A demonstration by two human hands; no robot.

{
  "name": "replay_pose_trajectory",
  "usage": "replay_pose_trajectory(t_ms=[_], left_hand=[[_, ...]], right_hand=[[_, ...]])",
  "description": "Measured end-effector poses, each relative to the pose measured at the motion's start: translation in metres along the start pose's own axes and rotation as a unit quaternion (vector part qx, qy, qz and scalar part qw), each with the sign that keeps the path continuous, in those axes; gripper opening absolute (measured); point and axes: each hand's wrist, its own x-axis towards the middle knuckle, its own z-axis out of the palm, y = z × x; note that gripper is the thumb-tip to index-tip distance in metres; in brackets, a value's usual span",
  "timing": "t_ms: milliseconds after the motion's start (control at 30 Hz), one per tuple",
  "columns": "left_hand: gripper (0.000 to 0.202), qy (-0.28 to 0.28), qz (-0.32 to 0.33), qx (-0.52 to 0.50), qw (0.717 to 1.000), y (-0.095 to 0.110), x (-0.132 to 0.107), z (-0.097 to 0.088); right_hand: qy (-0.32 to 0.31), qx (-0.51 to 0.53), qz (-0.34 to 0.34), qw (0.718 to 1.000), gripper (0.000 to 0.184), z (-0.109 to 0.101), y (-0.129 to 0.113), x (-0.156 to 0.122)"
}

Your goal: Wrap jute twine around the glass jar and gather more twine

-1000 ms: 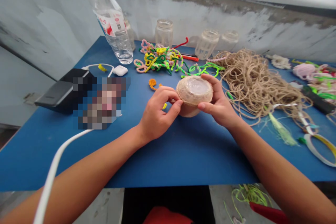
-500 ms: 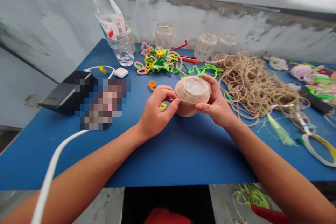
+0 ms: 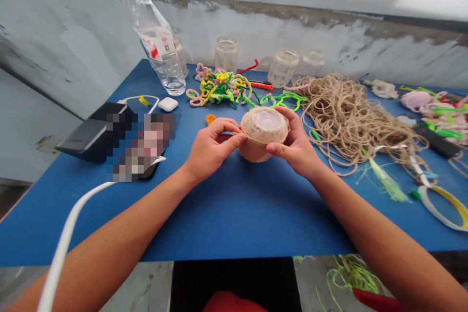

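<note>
A glass jar (image 3: 261, 139) with a tan covering around its side is held above the blue table, its pale round base tilted up. My right hand (image 3: 298, 148) grips it from the right, thumb at the near side and fingers behind. At its left edge, the thumb and forefinger of my left hand (image 3: 210, 148) are pinched together; what lies between them is too small to make out. Loose tan twine (image 3: 343, 117) lies in a large heap to the right. Past the jar is a tangle of coloured pipe cleaners (image 3: 223, 87).
Clear jars (image 3: 283, 68) stand along the wall, with a water bottle (image 3: 161, 48) at the back left. A black device (image 3: 97, 131), a white earbud case (image 3: 168, 104) and a phone with a white cable (image 3: 73, 219) are left. A tape roll (image 3: 444, 207) lies far right.
Both hands and the jar sit slightly further left in view, as the camera has shifted a little. The left fingers stay pinched at the jar's edge, and the right grip is unchanged.
</note>
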Motion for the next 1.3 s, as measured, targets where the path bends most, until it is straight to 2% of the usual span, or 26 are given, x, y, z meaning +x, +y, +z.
replay_pose_trajectory(t_ms=[300, 567, 800, 933, 1100, 1300], left_hand=[[0.022, 0.008, -0.013, -0.038, 0.999, -0.001, 0.002, -0.003], [0.021, 0.005, -0.036, -0.036, 0.999, 0.001, 0.001, -0.002], [0.017, 0.007, 0.002, -0.037, 0.999, 0.001, 0.001, 0.001], [0.015, 0.018, 0.013, -0.003, 1.000, -0.001, -0.002, 0.001], [0.014, 0.035, 0.027, 0.040, 0.998, -0.001, -0.005, 0.002], [0.011, 0.046, 0.065, 0.075, 0.994, 0.001, -0.007, 0.006]], right_hand=[[-0.010, 0.034, 0.004, 0.999, 0.104, -0.004, -0.001, 0.004], [0.017, 0.076, 0.036, 0.996, 0.088, -0.002, -0.006, 0.005], [0.022, 0.036, 0.032, 0.999, 0.083, -0.011, 0.000, 0.007], [0.019, 0.038, 0.023, 0.999, 0.088, -0.012, 0.001, 0.009], [0.021, 0.056, -0.003, 0.998, 0.089, -0.009, 0.007, 0.009], [0.032, 0.026, -0.024, 0.999, 0.096, 0.000, 0.009, 0.005]])
